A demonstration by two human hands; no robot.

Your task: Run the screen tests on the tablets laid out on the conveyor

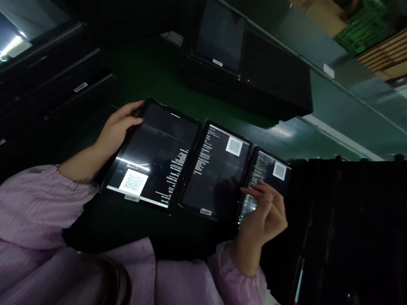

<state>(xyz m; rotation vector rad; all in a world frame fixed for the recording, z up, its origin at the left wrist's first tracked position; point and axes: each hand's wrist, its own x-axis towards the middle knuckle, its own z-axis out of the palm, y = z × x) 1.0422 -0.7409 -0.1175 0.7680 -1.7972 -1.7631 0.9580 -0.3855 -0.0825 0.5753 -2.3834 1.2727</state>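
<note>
Three tablets lie side by side on the dark green work surface, their screens lit with text and a QR code. My left hand [119, 125] grips the upper left edge of the left tablet [152, 144], thumb over the front and the other fingers partly hidden behind it. That tablet's text appears upside down to me. Above the gap between the middle tablet [216, 178] and the right tablet [269, 171] is my right hand [265, 209], holding nothing. Its fingers are apart and partly bent; whether a fingertip touches glass I cannot tell.
A dark-screened tablet [219, 36] rests on a black block [276, 80] at the back. Stacked black devices [47, 72] stand at the left, and dark stacked shapes [359, 220] fill the right. A green crate [365, 31] shows at the far upper right.
</note>
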